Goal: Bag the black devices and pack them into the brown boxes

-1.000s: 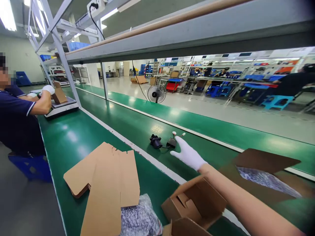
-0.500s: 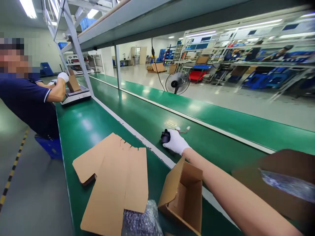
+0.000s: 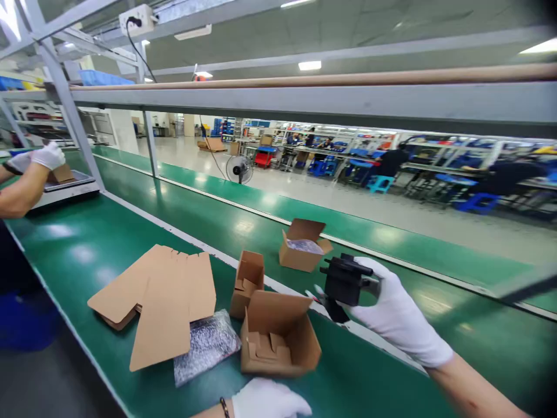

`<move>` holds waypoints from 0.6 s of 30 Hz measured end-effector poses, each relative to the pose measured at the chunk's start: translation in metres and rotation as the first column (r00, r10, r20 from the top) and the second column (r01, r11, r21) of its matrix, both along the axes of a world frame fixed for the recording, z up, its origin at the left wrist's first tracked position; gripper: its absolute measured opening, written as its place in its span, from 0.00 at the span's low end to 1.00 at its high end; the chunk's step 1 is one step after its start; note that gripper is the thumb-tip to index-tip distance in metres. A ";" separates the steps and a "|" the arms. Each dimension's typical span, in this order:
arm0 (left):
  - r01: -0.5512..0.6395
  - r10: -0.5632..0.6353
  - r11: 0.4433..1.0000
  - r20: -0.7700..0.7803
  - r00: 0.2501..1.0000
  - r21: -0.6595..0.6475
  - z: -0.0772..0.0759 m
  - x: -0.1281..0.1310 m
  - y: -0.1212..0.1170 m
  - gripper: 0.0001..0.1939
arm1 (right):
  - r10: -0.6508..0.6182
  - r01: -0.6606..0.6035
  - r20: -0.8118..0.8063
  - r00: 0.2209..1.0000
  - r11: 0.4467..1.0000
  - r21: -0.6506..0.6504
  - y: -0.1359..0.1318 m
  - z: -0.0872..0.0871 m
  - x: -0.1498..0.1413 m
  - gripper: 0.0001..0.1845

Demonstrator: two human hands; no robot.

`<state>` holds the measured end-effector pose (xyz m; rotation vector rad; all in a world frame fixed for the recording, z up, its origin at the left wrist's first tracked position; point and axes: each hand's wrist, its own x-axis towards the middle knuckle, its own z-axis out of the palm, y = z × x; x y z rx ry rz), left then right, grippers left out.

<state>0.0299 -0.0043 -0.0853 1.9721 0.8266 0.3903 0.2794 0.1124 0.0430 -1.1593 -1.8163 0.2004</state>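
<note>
Currently my right hand [image 3: 398,316] grips a black device [image 3: 343,280] between thumb and fingers, raised above the green bench [image 3: 374,377], right of an open carton [image 3: 278,367]. My left hand [image 3: 267,400] is just in front of that carton, cut off below; I can't tell whether it holds anything. Bubble wrap [image 3: 209,345] lies beside flat cardboard [image 3: 167,307].

Along one surface [image 3: 61,249]: four boxes [image 3: 281,367] [image 3: 238,302] [image 3: 296,258] [image 3: 63,173], two pieces of bubble wrap [image 3: 206,348] [image 3: 304,246], one black device [image 3: 343,281], one scale [image 3: 65,193]; flat cartons [image 3: 167,302], more than one, overlap too much to count.
</note>
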 end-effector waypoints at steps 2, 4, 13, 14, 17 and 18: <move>-0.099 0.106 0.994 0.145 0.984 -0.054 0.012 0.011 -0.010 0.25 | -0.013 0.013 -0.021 1.000 1.000 -0.014 -0.045 0.004 0.008 0.41; -0.147 0.239 0.960 0.417 0.877 -0.239 0.030 0.028 -0.022 0.41 | -0.009 0.008 -0.028 1.000 0.998 -0.059 -0.085 -0.005 0.012 0.42; 0.610 0.429 0.501 0.788 0.441 -0.614 0.037 0.095 -0.045 0.32 | 0.012 -0.218 -0.359 0.933 0.812 -0.541 -0.198 -0.050 -0.006 0.45; 0.601 0.416 0.505 0.785 0.459 -0.619 0.033 0.093 -0.049 0.34 | 0.010 -0.248 -0.379 0.925 0.773 -0.584 -0.203 -0.051 -0.005 0.47; 0.376 0.401 0.713 0.785 0.473 -0.591 0.037 0.089 -0.059 0.49 | 0.038 -0.264 -0.407 0.912 0.815 -0.516 -0.214 -0.057 -0.002 0.50; 0.285 0.414 0.761 0.774 0.479 -0.583 0.042 0.090 -0.061 0.56 | 0.016 -0.229 -0.415 0.910 0.852 -0.470 -0.215 -0.060 -0.003 0.50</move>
